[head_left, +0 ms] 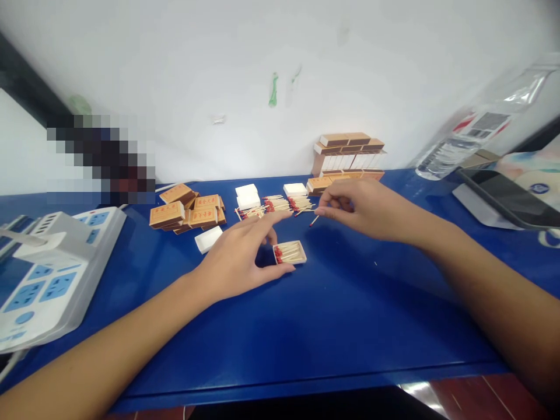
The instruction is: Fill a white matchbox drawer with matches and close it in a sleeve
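Note:
My left hand (238, 251) is spread around a small white matchbox tray (303, 256) with red-headed matches in it. Its thumb lies along the near side of the tray and a curled finger is close to the left end. Beyond that hand, loose matches (276, 204) lie in heaps on the blue table, partly hidden by my fingers. My right hand (359, 204) is closed in a pinch at the right edge of the heaps, on a match (314, 220) whose red head points down toward the table.
Brown matchbox sleeves (203, 216) lie piled at left. White trays (248, 197) stand by the heaps, with another tray (209, 238) beside my left hand. Stacked matchboxes (347, 157) lean at the wall. A power strip (65, 286), a water bottle (464, 140) and a phone (511, 195) flank the table (324, 338).

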Motion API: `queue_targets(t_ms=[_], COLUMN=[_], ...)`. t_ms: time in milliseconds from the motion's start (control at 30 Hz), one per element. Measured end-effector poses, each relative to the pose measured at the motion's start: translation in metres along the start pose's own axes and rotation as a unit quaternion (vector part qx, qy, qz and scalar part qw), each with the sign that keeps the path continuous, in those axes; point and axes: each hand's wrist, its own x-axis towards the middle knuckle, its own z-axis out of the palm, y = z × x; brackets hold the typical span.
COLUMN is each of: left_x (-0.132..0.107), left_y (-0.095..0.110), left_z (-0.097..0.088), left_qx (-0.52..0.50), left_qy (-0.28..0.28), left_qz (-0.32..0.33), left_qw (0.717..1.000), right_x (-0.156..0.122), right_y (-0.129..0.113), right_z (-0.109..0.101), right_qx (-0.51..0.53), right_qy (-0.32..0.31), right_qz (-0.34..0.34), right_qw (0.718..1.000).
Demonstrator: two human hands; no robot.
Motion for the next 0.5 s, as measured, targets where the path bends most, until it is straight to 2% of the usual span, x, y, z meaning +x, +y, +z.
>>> queue_targets(t_ms=[67, 133, 267, 367, 500], left_x=[-0.001, -0.001, -0.001, 0.0, 0.0], left_y=[0.0, 0.001, 0.0, -0.001, -0.003], left_z=[0.001, 0.001, 0.001, 0.001, 0.003], left_qx=[-0.015, -0.029, -0.027, -0.015, -0.008], left_qy=[-0.012, 0.0, 0.0, -0.001, 0.001], left_qz=[-0.007, -0.011, -0.02, -0.024, -0.026], left_qw=[1.0, 1.0, 0.999, 1.0, 1.0], right_x=[0.002, 0.004, 0.005, 0.004, -0.004], right_y=[0.012, 0.021, 0.028, 0.019, -0.015], right_z=[0.0, 0.004, 0.013, 0.015, 0.016], right_qx=[-0.017, -0.009, 0.013, 0.026, 0.075], right_qy=[-0.038, -0.069, -0.108, -0.081, -0.046], right_qz=[0.006, 0.002, 0.008, 0.004, -0.043], right_qw=[0.999, 0.998, 0.994, 0.996, 0.995])
